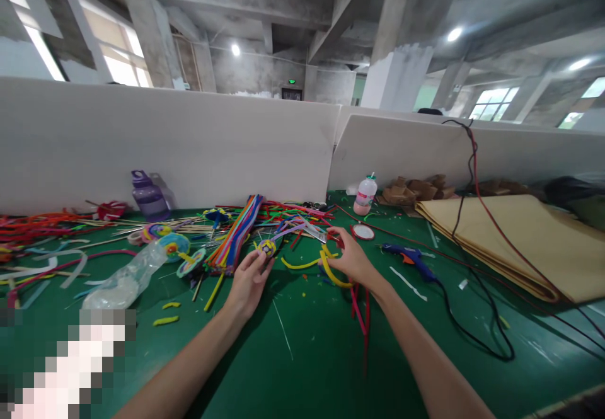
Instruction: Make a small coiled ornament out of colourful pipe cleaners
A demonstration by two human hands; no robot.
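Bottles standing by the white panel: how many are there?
2: a purple bottle on the left, and a green-capped bottle beyond the right hand. Clutter might hide others.

ceiling lamps [235,49] lit | windows [121,66] glaring | wide-angle edge stretching | lower-left corner pixelated

Between the left fingers [253,266] and the right fingers [339,261], the low path is crossed by a curved yellow strip [300,265]; another, a hanging yellow strip [334,275], narrows the gap beside the right fingers. Nearer than both, the green tabletop [312,368] offers wide passage. Just left of the left fingers, a bundle of coloured strips [242,233] obstructs. Right of the right fingers there is room until the glue gun [410,258] and its looping cable [477,344]. Well beyond both, a white partition [189,148] bars the way.
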